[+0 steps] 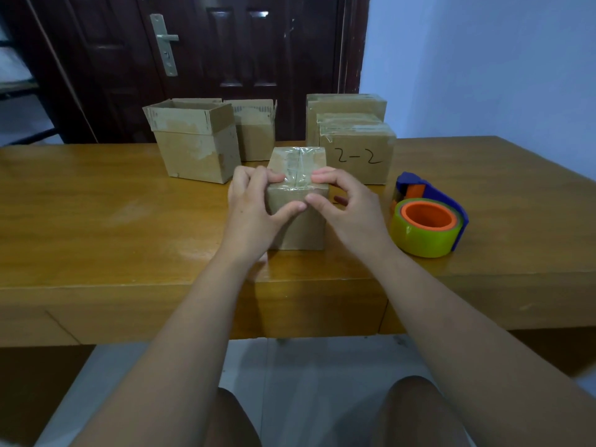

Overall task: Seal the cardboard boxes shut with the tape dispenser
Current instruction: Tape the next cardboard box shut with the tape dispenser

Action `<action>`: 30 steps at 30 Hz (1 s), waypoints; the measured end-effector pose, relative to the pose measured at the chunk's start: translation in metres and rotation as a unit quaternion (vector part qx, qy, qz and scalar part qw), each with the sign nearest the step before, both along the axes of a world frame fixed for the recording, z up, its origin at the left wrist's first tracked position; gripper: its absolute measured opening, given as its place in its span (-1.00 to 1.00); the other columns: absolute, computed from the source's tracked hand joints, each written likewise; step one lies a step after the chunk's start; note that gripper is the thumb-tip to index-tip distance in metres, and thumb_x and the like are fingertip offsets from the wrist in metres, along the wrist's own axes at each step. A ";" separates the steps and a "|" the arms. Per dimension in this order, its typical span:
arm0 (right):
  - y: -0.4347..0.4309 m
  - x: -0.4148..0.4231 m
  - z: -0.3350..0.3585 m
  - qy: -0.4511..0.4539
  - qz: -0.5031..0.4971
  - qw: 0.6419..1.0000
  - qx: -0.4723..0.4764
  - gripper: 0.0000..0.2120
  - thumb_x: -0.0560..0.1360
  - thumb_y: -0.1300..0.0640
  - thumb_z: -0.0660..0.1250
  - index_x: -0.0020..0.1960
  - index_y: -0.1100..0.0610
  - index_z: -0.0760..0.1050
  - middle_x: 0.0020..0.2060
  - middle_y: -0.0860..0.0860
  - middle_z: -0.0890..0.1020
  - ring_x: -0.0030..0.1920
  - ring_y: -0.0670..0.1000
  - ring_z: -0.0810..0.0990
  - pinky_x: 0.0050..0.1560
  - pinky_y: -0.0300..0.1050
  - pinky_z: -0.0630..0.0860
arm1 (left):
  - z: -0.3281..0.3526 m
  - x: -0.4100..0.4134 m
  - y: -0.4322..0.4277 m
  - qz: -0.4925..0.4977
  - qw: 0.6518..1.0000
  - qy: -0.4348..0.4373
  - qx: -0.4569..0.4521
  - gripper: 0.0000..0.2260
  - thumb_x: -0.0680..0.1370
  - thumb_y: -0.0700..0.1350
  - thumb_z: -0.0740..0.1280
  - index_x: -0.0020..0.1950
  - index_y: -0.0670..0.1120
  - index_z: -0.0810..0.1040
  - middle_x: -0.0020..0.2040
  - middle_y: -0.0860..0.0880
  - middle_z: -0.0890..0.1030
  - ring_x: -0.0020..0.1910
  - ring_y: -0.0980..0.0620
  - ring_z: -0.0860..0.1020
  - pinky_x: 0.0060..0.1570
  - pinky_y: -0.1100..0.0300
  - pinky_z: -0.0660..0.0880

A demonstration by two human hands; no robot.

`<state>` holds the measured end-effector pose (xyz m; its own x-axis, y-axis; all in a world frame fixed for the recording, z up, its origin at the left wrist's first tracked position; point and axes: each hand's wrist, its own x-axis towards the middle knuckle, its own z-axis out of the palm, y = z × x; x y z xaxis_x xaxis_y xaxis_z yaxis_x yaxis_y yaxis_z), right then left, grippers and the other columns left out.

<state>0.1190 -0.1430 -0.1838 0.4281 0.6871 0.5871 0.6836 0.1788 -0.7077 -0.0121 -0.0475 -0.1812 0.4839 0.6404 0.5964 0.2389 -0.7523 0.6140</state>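
A small closed cardboard box [298, 162] stands near the table's front edge, with clear tape along its top seam. My left hand [251, 204] grips its near left corner, fingers on top and thumb on the front face. My right hand [345, 208] grips the near right corner the same way, with the two thumbs meeting on the front. The tape dispenser [429, 217], blue with an orange core and a yellowish tape roll, lies on the table to the right of my right hand, untouched.
Two boxes with open flaps [193, 140] [256, 130] stand at the back left. Taped boxes are stacked at the back right, one marked "2-2" [358, 156]. The wooden table [96, 221] stands before a dark door [225, 59]. My knees show below.
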 end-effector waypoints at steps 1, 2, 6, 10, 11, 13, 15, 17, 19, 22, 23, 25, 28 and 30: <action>-0.001 0.001 -0.001 -0.010 0.006 1.000 -0.006 -0.72 0.48 0.10 0.41 0.18 0.01 0.52 0.13 -0.28 0.47 0.19 -0.28 0.41 0.21 -0.29 0.40 | 0.000 -0.002 0.001 -0.006 1.000 0.019 0.008 -0.51 0.37 0.03 0.49 0.22 -0.09 0.44 0.13 0.05 0.26 0.27 0.01 0.31 0.25 0.14 0.35; -0.003 0.002 -0.003 -0.021 0.011 1.000 -0.011 -0.69 0.47 0.11 0.42 0.20 0.01 0.50 0.15 -0.28 0.46 0.20 -0.30 0.38 0.24 -0.29 0.39 | -0.001 -0.003 0.001 -0.013 0.999 0.031 0.006 -0.48 0.37 0.03 0.50 0.24 -0.09 0.42 0.14 0.05 0.25 0.30 0.02 0.30 0.27 0.14 0.33; -0.002 0.000 -0.002 0.006 0.014 1.000 0.015 -0.76 0.51 0.05 0.37 0.17 0.01 0.53 0.14 -0.24 0.50 0.16 -0.37 0.42 0.12 -0.48 0.37 | 0.000 -0.004 0.002 -0.047 0.997 -0.020 -0.056 -0.65 0.49 0.16 0.33 0.16 -0.01 0.45 0.12 0.04 0.28 0.28 0.07 0.31 0.25 0.09 0.39; 0.001 -0.001 0.001 0.028 -0.002 0.999 0.030 -0.87 0.52 0.04 0.35 0.07 -0.08 0.55 0.03 -0.31 0.53 0.13 -0.34 0.47 0.14 -0.33 0.43 | -0.004 0.000 0.006 -0.043 0.996 -0.066 -0.032 -0.87 0.55 -0.03 0.32 0.08 -0.01 0.52 0.05 0.04 0.34 0.22 0.11 0.38 0.22 0.17 0.37; 0.001 0.000 0.001 0.002 -0.008 1.000 0.021 -0.84 0.52 0.02 0.35 0.10 -0.07 0.56 0.04 -0.33 0.52 0.11 -0.39 0.45 0.15 -0.38 0.41 | -0.003 -0.001 0.007 -0.052 0.995 -0.074 -0.040 -0.90 0.56 -0.08 0.33 0.06 0.01 0.53 0.02 0.07 0.36 0.20 0.18 0.39 0.22 0.20 0.37; -0.002 0.003 0.002 -0.052 -0.023 0.998 0.003 -0.78 0.53 0.01 0.34 0.15 -0.02 0.58 0.08 -0.32 0.49 0.09 -0.45 0.40 0.13 -0.50 0.32 | 0.000 -0.008 0.012 -0.094 0.990 -0.077 -0.072 -0.87 0.57 -0.13 0.30 0.04 0.09 0.56 0.02 0.15 0.39 0.17 0.37 0.36 0.20 0.32 0.37; -0.004 0.006 0.004 -0.077 -0.023 0.997 -0.006 -0.76 0.54 0.03 0.32 0.18 0.02 0.59 0.10 -0.29 0.48 0.14 -0.40 0.38 0.15 -0.51 0.29 | 0.004 -0.018 0.018 -0.138 0.985 -0.053 -0.093 -0.78 0.59 -0.15 0.26 0.08 0.17 0.54 0.06 0.19 0.41 0.19 0.43 0.35 0.19 0.42 0.34; -0.006 0.007 0.005 -0.058 -0.004 0.998 -0.010 -0.77 0.57 0.05 0.29 0.20 0.01 0.58 0.14 -0.27 0.49 0.21 -0.33 0.39 0.22 -0.42 0.33 | 0.006 -0.023 0.021 -0.145 0.986 -0.025 -0.079 -0.74 0.60 -0.19 0.25 0.14 0.17 0.52 0.07 0.20 0.42 0.22 0.39 0.34 0.23 0.43 0.30; -0.008 0.008 0.005 -0.022 0.021 0.999 -0.021 -0.77 0.59 0.09 0.25 0.21 -0.01 0.57 0.18 -0.26 0.50 0.27 -0.27 0.41 0.28 -0.37 0.33 | 0.007 -0.023 0.019 -0.122 0.991 -0.023 -0.052 -0.71 0.59 -0.23 0.26 0.17 0.13 0.51 0.03 0.20 0.42 0.18 0.37 0.37 0.20 0.50 0.28; -0.009 0.005 0.005 0.007 0.035 0.999 -0.027 -0.78 0.61 0.13 0.22 0.17 -0.07 0.55 0.21 -0.26 0.49 0.29 -0.25 0.40 0.28 -0.37 0.32 | 0.007 -0.023 0.008 -0.095 0.994 -0.030 -0.049 -0.72 0.58 -0.25 0.27 0.17 0.10 0.51 -0.01 0.19 0.42 0.15 0.38 0.36 0.15 0.57 0.25; -0.008 0.003 0.006 0.016 0.035 0.999 -0.025 -0.78 0.61 0.14 0.20 0.15 -0.08 0.54 0.22 -0.25 0.49 0.31 -0.22 0.40 0.29 -0.34 0.32 | 0.008 -0.023 0.005 -0.090 0.994 -0.032 -0.052 -0.73 0.57 -0.23 0.28 0.16 0.10 0.52 -0.01 0.20 0.41 0.15 0.36 0.37 0.17 0.54 0.27; -0.009 0.000 0.006 0.022 0.018 0.999 -0.025 -0.77 0.63 0.15 0.17 0.15 -0.06 0.53 0.29 -0.18 0.48 0.35 -0.16 0.38 0.31 -0.29 0.30 | 0.011 -0.025 -0.004 -0.082 0.995 -0.031 -0.048 -0.76 0.56 -0.16 0.31 0.18 0.12 0.52 -0.03 0.22 0.42 0.12 0.25 0.41 0.17 0.38 0.34; -0.011 -0.004 0.002 -0.085 -0.099 0.991 -0.042 -0.72 0.63 0.18 0.14 0.25 0.01 0.53 0.37 -0.01 0.40 0.33 -0.09 0.34 0.23 -0.33 0.25 | 0.023 -0.036 -0.016 -0.059 0.997 -0.024 -0.047 -0.72 0.55 0.02 0.29 0.26 0.18 0.49 0.05 0.21 0.51 0.02 0.22 0.36 -0.03 0.29 0.29; -0.015 -0.009 0.000 -0.128 -0.155 0.979 -0.031 -0.69 0.62 0.10 0.16 0.33 -0.03 0.47 0.32 0.06 0.36 0.22 -0.11 0.31 0.17 -0.30 0.31 | 0.031 -0.044 -0.017 -0.047 0.995 -0.044 -0.075 -0.67 0.56 0.04 0.27 0.32 0.22 0.42 0.16 0.27 0.45 0.16 0.20 0.33 0.09 0.28 0.28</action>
